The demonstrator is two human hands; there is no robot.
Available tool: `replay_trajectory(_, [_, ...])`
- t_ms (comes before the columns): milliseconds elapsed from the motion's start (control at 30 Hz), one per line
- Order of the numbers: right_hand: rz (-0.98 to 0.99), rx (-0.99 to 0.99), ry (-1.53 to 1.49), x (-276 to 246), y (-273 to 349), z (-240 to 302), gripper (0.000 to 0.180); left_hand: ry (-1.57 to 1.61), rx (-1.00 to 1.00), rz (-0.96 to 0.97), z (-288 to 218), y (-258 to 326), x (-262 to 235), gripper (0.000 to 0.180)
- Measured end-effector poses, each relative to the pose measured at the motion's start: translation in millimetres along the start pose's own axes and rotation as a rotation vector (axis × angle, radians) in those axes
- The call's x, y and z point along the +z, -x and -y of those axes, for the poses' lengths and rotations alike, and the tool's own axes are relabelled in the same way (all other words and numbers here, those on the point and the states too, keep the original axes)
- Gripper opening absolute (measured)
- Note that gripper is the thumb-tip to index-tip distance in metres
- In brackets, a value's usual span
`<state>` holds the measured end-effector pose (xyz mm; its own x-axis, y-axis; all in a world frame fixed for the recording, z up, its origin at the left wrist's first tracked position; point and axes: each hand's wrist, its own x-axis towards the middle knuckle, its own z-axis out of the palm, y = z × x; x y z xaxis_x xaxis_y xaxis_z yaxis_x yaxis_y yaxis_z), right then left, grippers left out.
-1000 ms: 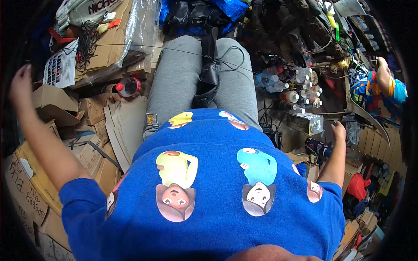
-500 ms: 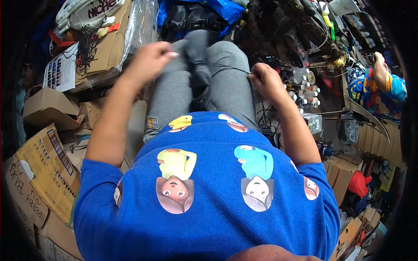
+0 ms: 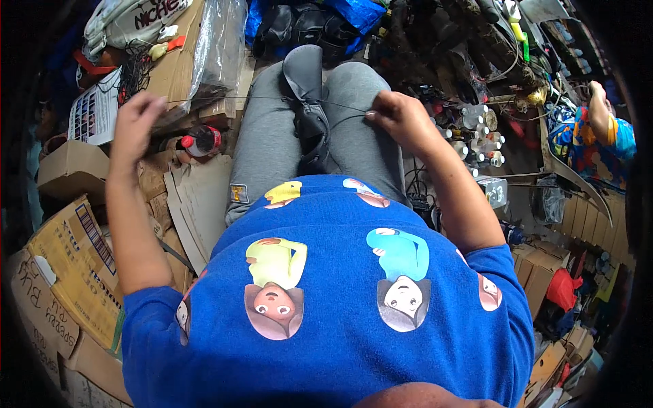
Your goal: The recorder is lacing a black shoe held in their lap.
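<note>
A black shoe (image 3: 313,126) is clamped between my grey-trousered knees, its flat dark sole (image 3: 303,71) tilted up at the far end. Dark thread (image 3: 228,98) stretches from it to both sides. Out to the left, beyond my knee, my left hand (image 3: 138,122) is closed on one length of the thread, fingers slightly blurred. Over the right knee, my right hand (image 3: 401,121) pinches the other length between thumb and fingers, close to the shoe.
Left of my leg stand a red-capped bottle (image 3: 202,141), cardboard sheets (image 3: 197,200) and an opened carton (image 3: 73,170). Several small capped bottles (image 3: 479,139) crowd the right side. A black bag (image 3: 299,30) lies ahead. Another person's arm (image 3: 598,112) shows at far right.
My left hand has swung outward to the left, drawing the thread out straight. My right hand has moved slightly inward, toward the shoe. The red-capped bottle has come into view.
</note>
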<state>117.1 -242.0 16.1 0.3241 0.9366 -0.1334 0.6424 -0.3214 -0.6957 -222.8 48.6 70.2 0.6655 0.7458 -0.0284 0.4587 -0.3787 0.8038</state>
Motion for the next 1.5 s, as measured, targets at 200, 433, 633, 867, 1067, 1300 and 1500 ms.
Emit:
replay_trajectory(200, [-0.253,0.219,0.037,-54.2,37.7,-66.8,0.020,0.025,-0.098,-0.102,48.2,21.5,-53.9,0.022])
replay_trajectory(433, [-0.264,0.369,0.173,-70.4,52.9,-99.6,0.024,-0.184,0.318,-0.037,-35.0,-29.4,93.9,0.046])
replay_trajectory(633, [-0.163,0.019,-0.161,-28.1,-1.5,-29.6,0.011,-0.013,0.460,0.352,-77.4,-74.6,209.3,0.071])
replay_trajectory(867, [-0.079,-0.126,-0.095,-14.9,-33.6,-19.5,0.010,-0.210,0.520,0.716,-100.7,-99.3,212.1,0.030])
replay_trajectory(1067, [-0.014,-0.170,-0.027,-14.2,-42.6,-16.9,0.012,0.080,0.245,0.956,-86.4,-111.9,216.9,0.021])
replay_trajectory(1300, [-0.081,-0.302,0.073,-6.0,-43.7,-20.2,0.016,0.405,0.072,0.993,-71.2,-112.0,222.8,0.021])
replay_trajectory(1500, [-0.187,-0.320,0.106,2.2,-24.1,-15.0,0.018,0.223,0.113,1.108,-74.2,-117.0,216.6,0.036])
